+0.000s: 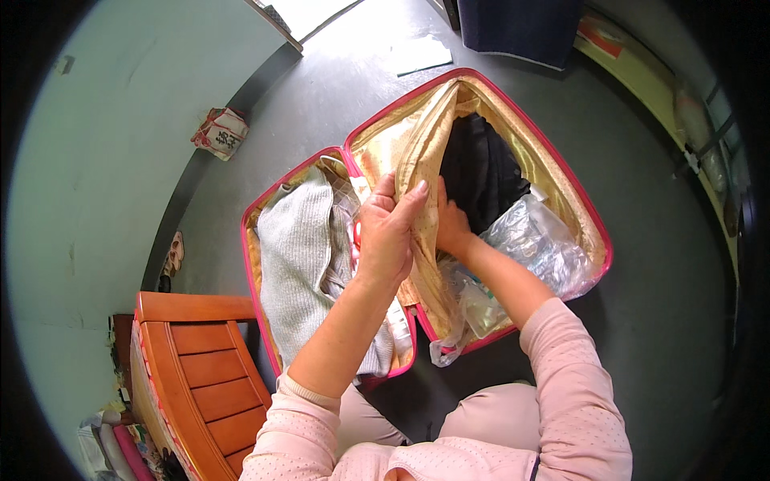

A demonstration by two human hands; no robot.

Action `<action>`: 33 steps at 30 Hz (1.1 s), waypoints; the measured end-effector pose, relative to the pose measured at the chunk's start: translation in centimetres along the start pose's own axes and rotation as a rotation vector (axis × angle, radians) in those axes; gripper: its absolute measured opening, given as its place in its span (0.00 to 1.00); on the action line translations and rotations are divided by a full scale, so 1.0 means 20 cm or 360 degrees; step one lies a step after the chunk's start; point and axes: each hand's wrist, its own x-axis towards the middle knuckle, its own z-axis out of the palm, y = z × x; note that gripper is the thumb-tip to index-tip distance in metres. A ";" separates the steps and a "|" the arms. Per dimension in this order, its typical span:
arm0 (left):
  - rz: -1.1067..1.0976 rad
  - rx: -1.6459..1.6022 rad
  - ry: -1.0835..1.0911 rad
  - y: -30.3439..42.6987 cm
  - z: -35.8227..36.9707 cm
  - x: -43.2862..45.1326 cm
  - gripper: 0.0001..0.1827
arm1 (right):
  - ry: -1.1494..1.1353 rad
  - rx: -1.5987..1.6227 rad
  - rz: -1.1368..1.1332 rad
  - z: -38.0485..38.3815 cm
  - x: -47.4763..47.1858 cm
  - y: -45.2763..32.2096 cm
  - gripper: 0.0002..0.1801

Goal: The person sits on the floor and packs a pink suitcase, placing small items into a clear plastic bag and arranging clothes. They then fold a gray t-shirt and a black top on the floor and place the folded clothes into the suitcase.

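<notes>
An open suitcase with a pinkish-red rim [577, 186] lies on the floor before me. My left hand [388, 225] grips the raised gold fabric divider [428, 156] between thumb and fingers. Behind that divider, my right hand [452, 222] reaches into the right half, its fingertips partly hidden by the cloth. Close to those fingers lies folded black clothing [481, 171]; whether they touch it, I cannot tell. Clear plastic bags [538, 240] fill the near part of this half. A grey ribbed knit garment [298, 240] covers much of the left half.
A wooden piece of furniture with slatted panels [210, 385] stands close at the left. By the wall sits a white and red bag [222, 133] bearing writing. Shoes [174, 252] lie along that wall. Dark blue cloth [520, 30] hangs at the far side.
</notes>
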 end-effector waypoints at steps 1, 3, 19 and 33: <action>0.0011 0.0014 -0.0029 0.01 -0.02 -0.01 0.25 | -0.0052 -0.0011 -0.0075 -0.01 -0.01 -0.01 0.30; -0.0036 0.0079 -0.0085 0.00 -0.04 -0.05 0.28 | 0.0081 -0.0020 -0.0148 -0.07 0.02 0.00 0.25; 0.0954 0.2667 0.0421 0.82 -1.05 -0.87 0.27 | 0.0075 -0.0748 -0.0478 -0.31 -0.08 0.17 0.18; -0.0872 0.2500 0.3561 1.56 -2.07 -3.25 0.48 | -0.0278 -0.0695 -0.0839 -0.42 -0.29 -0.24 0.15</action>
